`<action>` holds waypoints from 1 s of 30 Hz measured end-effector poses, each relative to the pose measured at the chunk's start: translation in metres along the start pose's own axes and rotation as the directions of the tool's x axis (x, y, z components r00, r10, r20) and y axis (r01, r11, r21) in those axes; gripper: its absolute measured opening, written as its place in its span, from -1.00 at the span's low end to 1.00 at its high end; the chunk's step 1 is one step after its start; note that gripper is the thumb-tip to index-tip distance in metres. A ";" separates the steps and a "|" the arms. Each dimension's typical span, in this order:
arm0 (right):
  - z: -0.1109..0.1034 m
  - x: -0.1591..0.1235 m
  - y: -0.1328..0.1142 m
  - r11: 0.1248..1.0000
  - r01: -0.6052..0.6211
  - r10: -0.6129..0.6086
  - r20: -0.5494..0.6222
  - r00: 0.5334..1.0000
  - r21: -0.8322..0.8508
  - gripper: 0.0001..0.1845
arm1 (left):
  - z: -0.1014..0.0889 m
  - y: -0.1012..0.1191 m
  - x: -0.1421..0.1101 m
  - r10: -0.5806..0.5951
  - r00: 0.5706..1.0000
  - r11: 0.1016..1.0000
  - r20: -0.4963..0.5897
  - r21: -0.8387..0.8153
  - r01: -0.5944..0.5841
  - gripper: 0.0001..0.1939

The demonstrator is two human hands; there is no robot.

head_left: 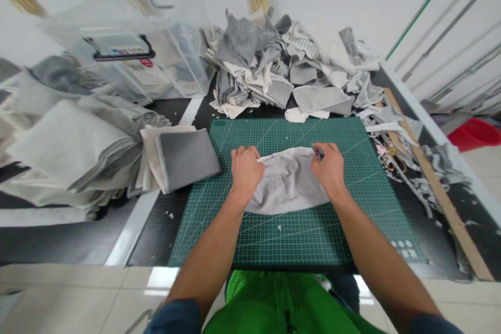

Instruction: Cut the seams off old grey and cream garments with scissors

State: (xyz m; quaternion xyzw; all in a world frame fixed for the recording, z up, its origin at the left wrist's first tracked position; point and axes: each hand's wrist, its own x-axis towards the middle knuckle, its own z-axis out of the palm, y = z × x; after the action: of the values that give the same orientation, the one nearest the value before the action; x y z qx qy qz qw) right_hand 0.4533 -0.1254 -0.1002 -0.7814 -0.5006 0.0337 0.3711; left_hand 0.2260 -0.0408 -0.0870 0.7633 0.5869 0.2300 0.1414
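Observation:
A piece of light grey fabric, slightly wrinkled with a paler upper edge, is stretched between my hands above the green cutting mat. My left hand is closed on its upper left corner. At the upper right corner, my right hand is closed on the fabric too. A small, dark, multicoloured object shows between the right thumb and fingers; its kind cannot be made out. Both hands hide the fabric's corners.
Folded grey cloths lie left of the mat beside a large fabric stack. Behind are a clear plastic box and a heap of fabric pieces. Along the right run scraps, gold-handled scissors and a wooden ruler.

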 end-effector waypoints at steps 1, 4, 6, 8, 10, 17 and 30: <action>0.000 0.000 0.001 0.998 -0.018 0.020 0.031 0.999 -0.067 -0.72 | 0.000 0.001 -0.002 0.021 0.999 0.998 -0.036 0.064 -0.019 -0.78; -0.001 -0.002 0.001 0.971 -0.061 0.084 0.092 0.992 -0.229 -0.76 | 0.002 0.008 -0.009 0.106 0.989 0.985 -0.103 0.146 -0.090 -0.80; 0.000 -0.004 0.000 0.958 -0.077 0.109 0.102 0.989 -0.278 -0.70 | 0.005 0.015 -0.013 0.198 0.975 0.976 -0.102 0.114 -0.186 -0.81; 0.001 -0.005 0.000 0.953 -0.071 0.110 0.116 0.987 -0.296 -0.67 | 0.010 0.024 -0.015 0.287 0.955 0.958 -0.076 0.031 -0.285 -0.79; 0.003 -0.006 0.000 0.957 -0.033 0.080 0.154 0.985 -0.288 -0.72 | 0.019 0.031 -0.016 0.366 0.930 0.927 -0.020 -0.077 -0.367 -0.73; 0.009 -0.008 -0.001 0.992 0.024 -0.004 0.162 0.987 -0.122 -0.76 | 0.041 0.039 -0.012 0.345 0.928 0.937 0.143 -0.106 -0.332 -0.77; 0.007 -0.003 -0.003 0.998 0.068 -0.069 0.169 0.983 0.011 -0.69 | 0.019 0.032 -0.008 0.392 0.914 0.842 0.108 -0.443 -0.309 -0.69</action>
State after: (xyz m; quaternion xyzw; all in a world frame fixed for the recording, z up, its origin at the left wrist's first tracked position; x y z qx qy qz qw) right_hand 0.4467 -0.1233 -0.1045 -0.7569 -0.5569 0.0884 0.3303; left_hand 0.2611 -0.0560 -0.0893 0.8287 0.3573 0.2961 0.3129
